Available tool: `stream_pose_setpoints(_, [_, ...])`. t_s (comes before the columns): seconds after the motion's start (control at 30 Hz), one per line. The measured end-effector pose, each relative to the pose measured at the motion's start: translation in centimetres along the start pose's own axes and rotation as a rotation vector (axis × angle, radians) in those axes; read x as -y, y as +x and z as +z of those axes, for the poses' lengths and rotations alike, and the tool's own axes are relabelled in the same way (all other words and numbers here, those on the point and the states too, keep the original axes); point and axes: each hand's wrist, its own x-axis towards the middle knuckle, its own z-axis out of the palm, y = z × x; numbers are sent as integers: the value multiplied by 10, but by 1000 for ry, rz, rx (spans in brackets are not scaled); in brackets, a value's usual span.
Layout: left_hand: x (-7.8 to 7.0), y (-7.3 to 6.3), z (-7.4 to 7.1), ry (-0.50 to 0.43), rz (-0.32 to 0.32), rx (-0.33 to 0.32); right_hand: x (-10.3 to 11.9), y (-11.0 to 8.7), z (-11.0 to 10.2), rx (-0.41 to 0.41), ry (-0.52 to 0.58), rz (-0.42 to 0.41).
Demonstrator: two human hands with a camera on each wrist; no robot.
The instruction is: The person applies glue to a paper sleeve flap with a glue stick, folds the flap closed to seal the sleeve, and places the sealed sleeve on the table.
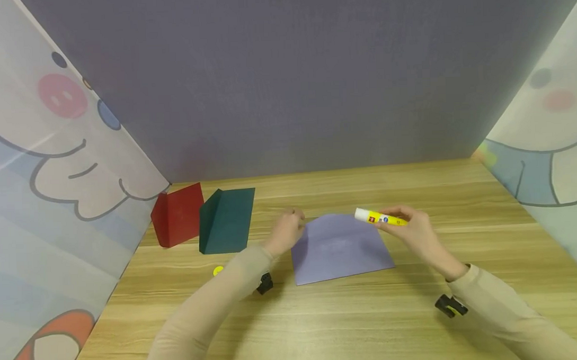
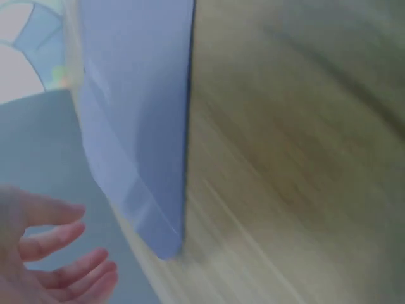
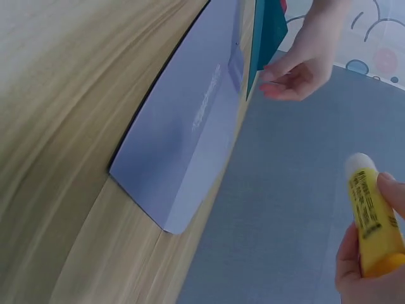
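Observation:
My right hand [image 1: 414, 234] holds a yellow glue stick [image 1: 382, 218] between thumb and fingers, its white end pointing left over the purple paper. In the right wrist view the glue stick [image 3: 367, 209] tilts, with its white end up. The purple paper [image 1: 344, 260] lies on the table with a creased flap along its far side. A whitish smear [image 3: 207, 95] marks it near the crease. My left hand [image 1: 287, 232] hovers by the paper's left edge, slightly blurred. The left wrist view shows that hand's [image 2: 57, 247] fingers loosely bent and apart, holding nothing.
A folded dark green paper [image 1: 230, 222] stands left of the purple one, and a folded red paper [image 1: 182, 215] lies farther left by the side wall. A small round yellow piece [image 1: 218, 270] rests near the left forearm. A grey panel [image 1: 304, 84] closes off the table's back.

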Motion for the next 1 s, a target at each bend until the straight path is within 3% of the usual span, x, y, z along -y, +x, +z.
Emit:
stream_pose_setpoints(0.13, [-12, -11, -2, 58, 79, 85, 0, 4, 3, 5, -22, 13])
stream_pose_setpoints(0.4, [-15, -26, 6, 224, 110, 288, 5, 14, 9, 32, 65, 81])
stream_pose_setpoints(0.6, [-15, -30, 11, 240, 103, 326, 7, 19, 16, 77, 175, 100])
stream_pose_setpoints(0.8, [-14, -32, 16, 219, 94, 367, 4, 23, 26, 164, 168, 84])
stream_pose_setpoints(1.0, [-14, -33, 15, 199, 107, 371, 0, 25, 43, 261, 121, -12])
